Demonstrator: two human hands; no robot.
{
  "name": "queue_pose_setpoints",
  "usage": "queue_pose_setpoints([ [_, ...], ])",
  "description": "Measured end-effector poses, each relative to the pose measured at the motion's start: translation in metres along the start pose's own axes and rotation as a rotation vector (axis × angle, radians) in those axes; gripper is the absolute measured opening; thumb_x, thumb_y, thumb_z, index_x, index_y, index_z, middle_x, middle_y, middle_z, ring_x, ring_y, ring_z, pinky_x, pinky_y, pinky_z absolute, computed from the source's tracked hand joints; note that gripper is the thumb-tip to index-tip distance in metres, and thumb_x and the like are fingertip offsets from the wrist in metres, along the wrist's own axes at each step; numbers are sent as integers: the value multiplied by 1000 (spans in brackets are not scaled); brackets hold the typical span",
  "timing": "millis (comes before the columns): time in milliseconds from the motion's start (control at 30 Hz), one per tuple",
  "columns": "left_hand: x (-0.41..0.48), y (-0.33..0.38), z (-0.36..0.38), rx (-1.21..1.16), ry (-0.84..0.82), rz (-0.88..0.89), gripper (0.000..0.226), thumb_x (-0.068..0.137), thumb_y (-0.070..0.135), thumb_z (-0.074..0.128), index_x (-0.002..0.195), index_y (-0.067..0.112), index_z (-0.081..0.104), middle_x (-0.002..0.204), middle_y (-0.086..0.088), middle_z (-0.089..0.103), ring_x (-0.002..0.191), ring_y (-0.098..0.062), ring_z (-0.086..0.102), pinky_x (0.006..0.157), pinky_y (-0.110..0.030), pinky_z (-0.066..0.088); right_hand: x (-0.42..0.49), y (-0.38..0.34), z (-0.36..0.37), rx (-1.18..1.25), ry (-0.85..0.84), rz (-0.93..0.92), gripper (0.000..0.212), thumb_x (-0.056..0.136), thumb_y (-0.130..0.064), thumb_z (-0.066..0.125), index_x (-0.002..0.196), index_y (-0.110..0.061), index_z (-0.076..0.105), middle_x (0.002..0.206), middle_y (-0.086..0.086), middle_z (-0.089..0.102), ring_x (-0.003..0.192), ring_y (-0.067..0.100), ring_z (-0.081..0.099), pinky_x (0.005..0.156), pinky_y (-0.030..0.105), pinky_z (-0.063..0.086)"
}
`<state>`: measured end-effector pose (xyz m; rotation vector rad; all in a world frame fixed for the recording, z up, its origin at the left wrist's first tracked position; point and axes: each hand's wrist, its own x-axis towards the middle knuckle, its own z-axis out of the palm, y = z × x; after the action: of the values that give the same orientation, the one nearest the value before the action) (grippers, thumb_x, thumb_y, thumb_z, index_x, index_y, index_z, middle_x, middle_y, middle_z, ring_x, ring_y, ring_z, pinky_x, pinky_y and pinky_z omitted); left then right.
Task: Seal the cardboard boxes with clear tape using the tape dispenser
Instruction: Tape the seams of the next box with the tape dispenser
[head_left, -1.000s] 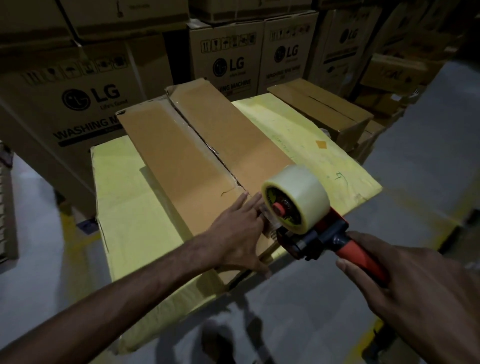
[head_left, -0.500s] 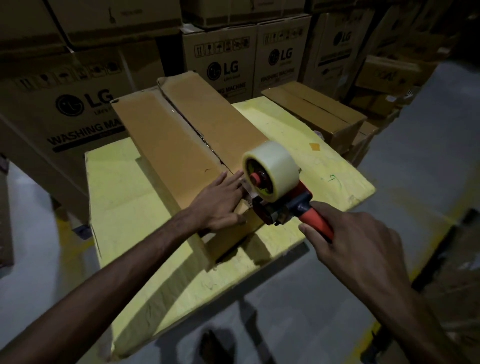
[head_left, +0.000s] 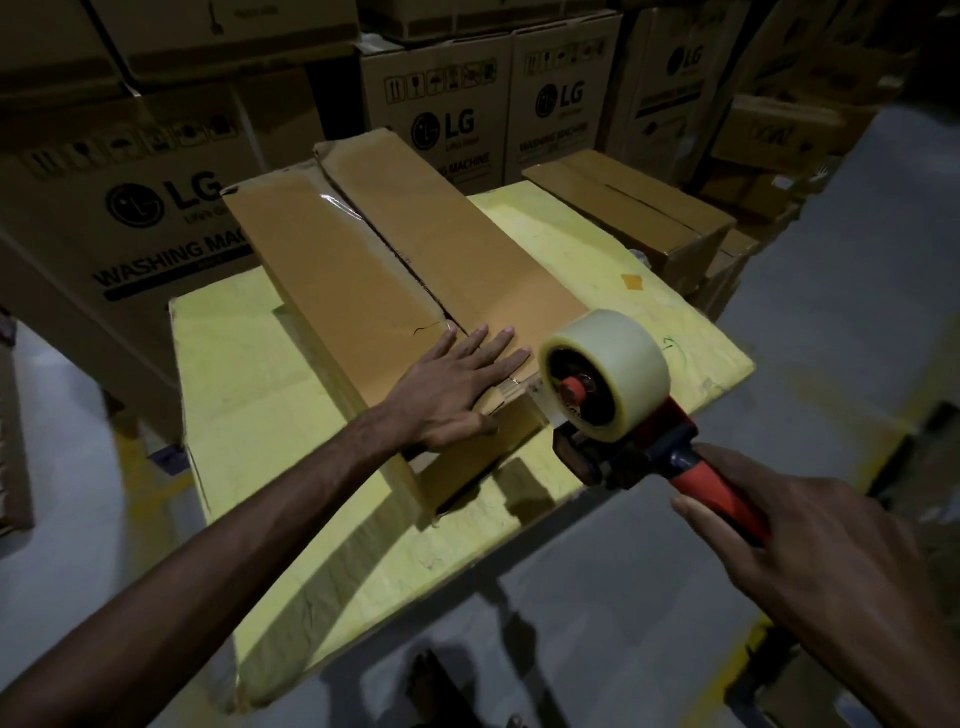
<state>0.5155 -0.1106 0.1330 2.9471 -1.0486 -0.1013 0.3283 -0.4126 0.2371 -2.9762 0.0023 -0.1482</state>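
Fingers (head_left: 496, 344) of our left hand (head_left: 447, 397) lie straight and slightly spread, pressed flat on the near end of the long cardboard box (head_left: 353, 280), over its centre seam. Our right hand (head_left: 810, 561) curls round the red handle of the tape dispenser (head_left: 618, 410). We note the dispenser just beside the box's near right corner. The box rests on a yellow table (head_left: 249, 379).
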Motion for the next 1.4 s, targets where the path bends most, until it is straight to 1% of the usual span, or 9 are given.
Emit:
queue_pose_setpoints([
  [133, -2, -3, -2, -4, 2, 5, 93, 86, 62, 38, 159, 38, -14, 170, -1, -17, 159, -24, -12, 127, -56, -8, -5, 2, 1, -41, -37, 12, 67, 82, -80, 35, 137, -49, 57, 78, -9, 71, 69, 24, 69, 53, 34, 54],
  [267, -6, -3, -3, -21, 13, -6, 94, 87, 61, 40, 162, 38, -11, 171, -2, -17, 158, -24, -13, 127, -52, -13, -15, 11, 12, -57, -10, -6, 60, 81, -75, 46, 129, -44, 65, 71, -11, 71, 58, 21, 68, 44, 30, 51],
  [367, -3, 1, -2, -30, 31, 42, 91, 88, 58, 39, 163, 39, -9, 171, -2, -16, 158, -24, -13, 125, -48, -18, -11, 14, 37, 46, -23, -52, 57, 85, -69, 48, 129, -39, 66, 79, -8, 74, 63, 24, 69, 45, 32, 49],
  [567, -4, -1, 2, -86, 63, 106, 85, 94, 49, 42, 164, 39, -7, 172, 2, -11, 159, -20, -13, 123, -47, -21, -6, 5, 83, 168, 94, -91, 54, 84, -40, 80, 134, -30, 64, 79, 0, 73, 61, 28, 68, 46, 37, 51],
  [767, -2, -2, 7, -137, 39, 156, 86, 103, 38, 50, 163, 39, -12, 171, 9, -16, 157, -13, -20, 125, -41, -18, -10, 6, 165, 227, -33, -65, 54, 95, -39, 66, 140, -21, 42, 82, 3, 69, 59, 28, 65, 44, 34, 46],
  [967, -2, -1, 5, -181, 12, 143, 72, 103, 61, 20, 163, 37, -11, 170, 11, -17, 156, -8, -22, 123, -33, -22, 1, -27, 211, 341, -72, -24, 52, 93, -34, 71, 136, -13, 49, 69, 2, 64, 50, 22, 59, 44, 25, 29],
  [1100, -1, -1, 3, -198, 7, 140, 73, 104, 53, 30, 164, 36, -8, 171, 11, -14, 157, -9, -19, 125, -35, -18, -6, -50, 189, 389, -144, 107, 47, 101, -43, 56, 140, -27, 34, 76, -4, 55, 58, 18, 46, 46, 27, 27],
  [1300, 1, 2, 2, -172, 9, 166, 78, 99, 46, 33, 163, 39, -12, 171, 10, -16, 158, -13, -18, 127, -41, -14, -18, -68, 204, 952, -222, 327, 13, 99, -49, 57, 110, -49, 48, 64, 1, 61, 51, 18, 60, 55, 51, 55],
  [1400, -6, 1, 1, -108, 52, 158, 77, 99, 46, 31, 163, 41, -11, 171, 10, -16, 158, -14, -17, 127, -46, -14, -27, -67, 210, 1074, -270, 528, 26, 85, -70, 55, 105, -54, 51, 72, 4, 67, 60, 26, 65, 59, 55, 57],
])
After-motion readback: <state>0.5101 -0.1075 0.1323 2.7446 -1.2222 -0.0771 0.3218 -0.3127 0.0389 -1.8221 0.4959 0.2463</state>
